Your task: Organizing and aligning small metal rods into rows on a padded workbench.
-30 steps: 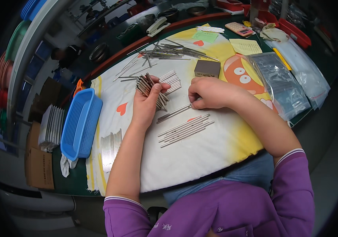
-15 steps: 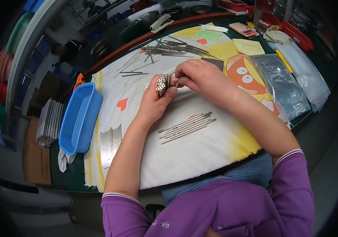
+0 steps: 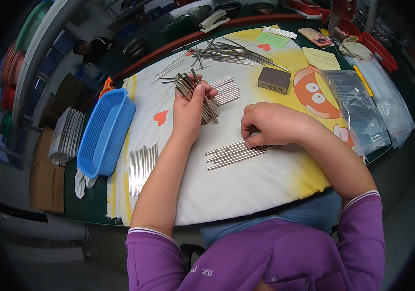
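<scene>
My left hand (image 3: 189, 111) is closed round a bundle of thin metal tubes (image 3: 186, 87), which fan out above and below the grip. Lower right, my right hand (image 3: 270, 125) bends over a short row of metal tubes (image 3: 229, 157) on the cloth. Its thumb and fingertips are pinched at the upper tube of that row, and the hand covers the right ends. Just behind the bundle lies another row of tubes (image 3: 228, 91). Beside my left forearm is a third row (image 3: 143, 167), side by side. A loose pile of tubes (image 3: 232, 52) lies crisscrossed farther back.
The patterned cloth (image 3: 183, 208) covers the table. A dark grey block (image 3: 274, 80) sits behind my right hand. At left stands a blue basket (image 3: 105, 136); at right lie clear plastic bags (image 3: 358, 104). A pink calculator (image 3: 314, 36) is at the back. A person (image 3: 93, 51) is beyond the table.
My right hand has left the bundle and come down to the front row of tubes. The bundle has tilted in my left hand. The dark block now shows fully.
</scene>
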{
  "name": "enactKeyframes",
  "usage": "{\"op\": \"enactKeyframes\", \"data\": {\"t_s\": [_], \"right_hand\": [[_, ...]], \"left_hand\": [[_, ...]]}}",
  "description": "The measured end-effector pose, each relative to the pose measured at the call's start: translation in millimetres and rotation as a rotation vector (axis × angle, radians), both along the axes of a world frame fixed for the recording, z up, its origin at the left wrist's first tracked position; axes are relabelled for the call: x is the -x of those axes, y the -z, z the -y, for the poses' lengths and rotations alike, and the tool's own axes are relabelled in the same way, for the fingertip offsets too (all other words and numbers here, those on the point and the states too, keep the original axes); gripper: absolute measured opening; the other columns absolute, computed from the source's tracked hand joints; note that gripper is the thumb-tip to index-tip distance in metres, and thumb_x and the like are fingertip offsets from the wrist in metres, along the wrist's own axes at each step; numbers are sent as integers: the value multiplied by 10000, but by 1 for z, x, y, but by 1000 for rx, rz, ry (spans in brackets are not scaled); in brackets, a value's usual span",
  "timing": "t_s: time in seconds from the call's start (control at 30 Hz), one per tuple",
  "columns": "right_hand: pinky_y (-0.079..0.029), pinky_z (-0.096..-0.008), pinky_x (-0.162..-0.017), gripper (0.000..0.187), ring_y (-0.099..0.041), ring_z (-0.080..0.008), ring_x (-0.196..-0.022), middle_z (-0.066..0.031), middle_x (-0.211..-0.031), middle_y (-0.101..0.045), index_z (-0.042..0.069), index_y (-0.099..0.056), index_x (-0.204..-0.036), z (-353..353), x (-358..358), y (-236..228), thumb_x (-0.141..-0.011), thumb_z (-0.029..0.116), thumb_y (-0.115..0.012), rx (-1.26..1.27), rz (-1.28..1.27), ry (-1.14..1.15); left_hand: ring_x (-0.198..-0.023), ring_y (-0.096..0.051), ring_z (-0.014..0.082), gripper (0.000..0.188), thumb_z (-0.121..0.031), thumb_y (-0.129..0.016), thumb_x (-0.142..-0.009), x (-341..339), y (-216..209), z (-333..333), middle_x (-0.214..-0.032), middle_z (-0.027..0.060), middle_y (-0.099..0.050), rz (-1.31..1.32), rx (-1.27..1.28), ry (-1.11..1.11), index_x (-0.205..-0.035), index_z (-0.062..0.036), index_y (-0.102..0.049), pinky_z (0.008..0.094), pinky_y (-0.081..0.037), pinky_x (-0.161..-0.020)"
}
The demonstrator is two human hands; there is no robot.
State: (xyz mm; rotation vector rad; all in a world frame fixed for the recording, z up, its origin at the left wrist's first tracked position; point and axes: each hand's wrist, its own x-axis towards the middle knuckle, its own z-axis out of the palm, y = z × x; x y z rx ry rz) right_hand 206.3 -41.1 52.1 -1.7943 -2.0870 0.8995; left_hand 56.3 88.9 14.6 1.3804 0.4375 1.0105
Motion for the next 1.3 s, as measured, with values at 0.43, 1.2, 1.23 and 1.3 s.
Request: {"op": "enactKeyframes", "data": {"t_s": [0.43, 1.2, 1.23, 1.3], "right_hand": [[-423, -267, -645, 155, -497, -131, -700, -48, -765, -525, 15, -569, -860, -13, -21, 4, -836, 168, -576, -304, -416, 348], [-460, -335, -706, 138, -577, -239, -789, -86, -828, -566, 66, -637, -800, -3, -4, 8, -701, 158, -665, -103, -5, 54], [-457, -357, -709, 112, -572, -261, -791, -92, -822, -566, 66, -634, -768, -2, -5, 13, -694, 149, -651, -211, 49, 21], [-457, -370, -721, 121, -569, -277, -803, -95, -825, -565, 66, -628, -767, -1, 0, 15, -697, 165, -637, -325, 66, 7]], "left_hand": [[-861, -577, 151, 230, -160, -506, -905, 1, 0, -3, -1027, 112, -577, -75, -99, 57, -1057, -16, -409, 270, -452, -800], [-871, -600, 170, 231, -122, -492, -904, -2, -1, 7, -866, 65, -581, 10, -93, 55, -1086, 3, -425, 278, -453, -802], [-866, -601, 169, 232, -123, -495, -903, -6, 1, 7, -864, 63, -581, -7, -60, 63, -1088, 2, -433, 277, -455, -797], [-852, -602, 166, 239, -124, -506, -898, -3, 3, 7, -869, 56, -578, -33, -34, 67, -1095, -3, -447, 273, -462, -785]]}}
